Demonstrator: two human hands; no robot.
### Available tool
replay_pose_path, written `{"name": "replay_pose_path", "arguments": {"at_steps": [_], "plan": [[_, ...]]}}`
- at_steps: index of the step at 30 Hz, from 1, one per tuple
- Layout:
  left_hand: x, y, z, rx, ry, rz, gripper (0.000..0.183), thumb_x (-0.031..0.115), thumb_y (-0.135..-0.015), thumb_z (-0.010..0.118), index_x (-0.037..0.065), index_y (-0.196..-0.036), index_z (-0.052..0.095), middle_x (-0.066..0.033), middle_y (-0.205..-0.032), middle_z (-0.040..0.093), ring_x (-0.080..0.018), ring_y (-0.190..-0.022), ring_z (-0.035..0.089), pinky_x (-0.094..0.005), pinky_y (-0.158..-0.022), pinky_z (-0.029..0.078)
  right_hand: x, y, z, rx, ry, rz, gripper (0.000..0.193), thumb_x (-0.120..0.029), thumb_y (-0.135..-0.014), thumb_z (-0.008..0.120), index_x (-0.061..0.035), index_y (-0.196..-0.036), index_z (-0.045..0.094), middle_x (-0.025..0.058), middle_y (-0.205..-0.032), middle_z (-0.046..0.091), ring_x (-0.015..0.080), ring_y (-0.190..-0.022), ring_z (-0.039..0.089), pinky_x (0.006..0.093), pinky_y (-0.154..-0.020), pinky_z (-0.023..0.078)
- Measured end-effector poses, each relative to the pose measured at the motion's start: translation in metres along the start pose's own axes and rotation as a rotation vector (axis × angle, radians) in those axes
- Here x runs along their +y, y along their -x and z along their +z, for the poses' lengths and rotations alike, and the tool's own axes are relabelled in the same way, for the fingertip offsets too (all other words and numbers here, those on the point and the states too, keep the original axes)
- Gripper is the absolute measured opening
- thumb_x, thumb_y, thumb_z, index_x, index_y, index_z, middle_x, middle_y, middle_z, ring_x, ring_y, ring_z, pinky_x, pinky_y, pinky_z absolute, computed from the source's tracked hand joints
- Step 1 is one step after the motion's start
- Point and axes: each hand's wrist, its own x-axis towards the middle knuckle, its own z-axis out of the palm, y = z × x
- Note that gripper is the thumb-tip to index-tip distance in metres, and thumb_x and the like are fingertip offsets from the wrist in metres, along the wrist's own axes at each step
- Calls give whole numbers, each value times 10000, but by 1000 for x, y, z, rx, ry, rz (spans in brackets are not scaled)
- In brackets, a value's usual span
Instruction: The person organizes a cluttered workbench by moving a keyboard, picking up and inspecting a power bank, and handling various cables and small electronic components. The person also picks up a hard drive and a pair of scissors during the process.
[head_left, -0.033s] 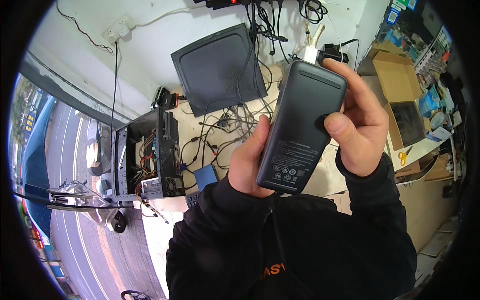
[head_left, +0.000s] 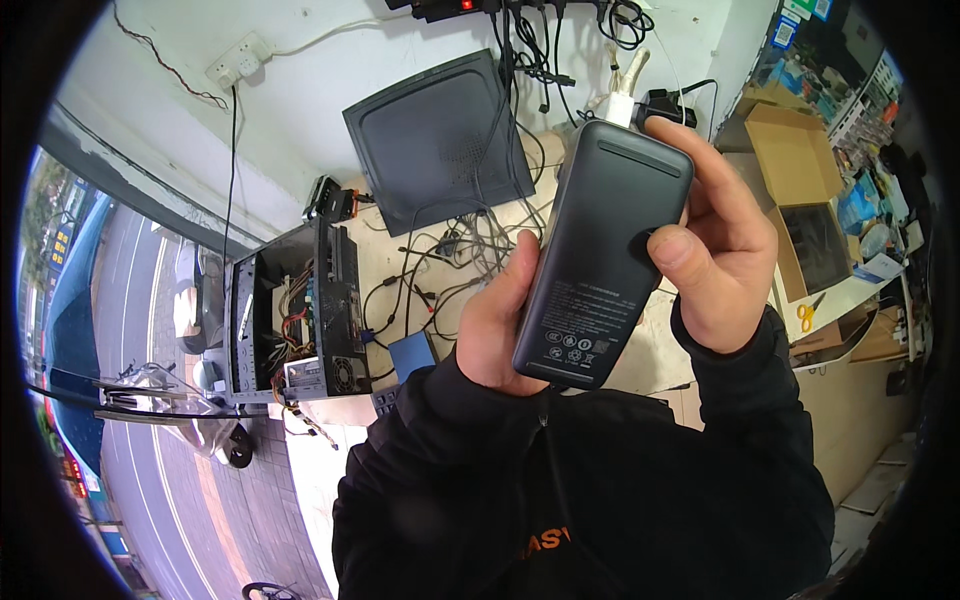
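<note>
A black, slab-shaped electronic device [head_left: 610, 250] with rounded corners is held up in front of my chest. Its printed underside faces me, with a narrow raised strip near each end. My left hand [head_left: 498, 325] grips its left edge, thumb along the side and the other fingers mostly hidden behind. On the right edge, my right hand [head_left: 722, 245] holds it between the thumb and the fingers at the upper corner. A short dark piece, perhaps a cable or plug, shows at the lower end. The device's other face is hidden.
An opened computer case [head_left: 300, 320] stands at the left of the table, beside a small blue box [head_left: 411, 354]. Tangled cables [head_left: 450, 260] lie before a dark panel [head_left: 440, 145] leaning on the wall. Rightward are an open cardboard box [head_left: 795, 160] and yellow-handled scissors [head_left: 806, 316].
</note>
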Motion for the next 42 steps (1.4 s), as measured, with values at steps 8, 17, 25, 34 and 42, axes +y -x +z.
{"name": "replay_pose_path", "arguments": {"at_steps": [8,17,25,34,42], "plan": [[-1,3,2,-35,-29,31,596,493,-980,321,2,-1305,417,-256,-961,592,-274,-677,608,-340,-549,510,4,-2,3,-16,-113,-151,565,-28,-877,661,73,-1378,422,19,-764,570,65,-720,570,213,-627,483],[-4,1,0,-65,6,46,618,517,-1014,229,14,-1321,414,-242,-1014,597,-277,-722,614,-351,-607,520,-1,-1,1,39,10,-7,629,-272,-887,658,50,-1382,439,112,-1125,627,138,-995,595,254,-851,470],[-6,0,-6,-82,38,43,647,536,-1015,229,0,-1306,445,-214,-1060,595,-268,-787,616,-365,-672,521,1,1,3,44,26,-22,612,-255,-897,646,51,-1383,435,113,-1152,617,148,-1032,587,266,-889,460],[-12,9,-3,244,-1529,937,676,197,-797,761,-80,-1320,432,-230,-1092,584,-346,-938,604,-352,-785,503,28,7,13,11,-175,110,962,-485,-824,722,54,-1468,251,161,-1328,507,230,-1227,508,350,-1048,381],[-33,4,-4,344,-1809,1378,840,159,-690,807,-120,-1344,358,-304,-1128,561,-409,-870,640,-416,-696,549,70,0,18,-291,-1034,164,861,-411,-884,659,-76,-1510,172,231,-1478,333,333,-1292,448,446,-1066,418]]}}
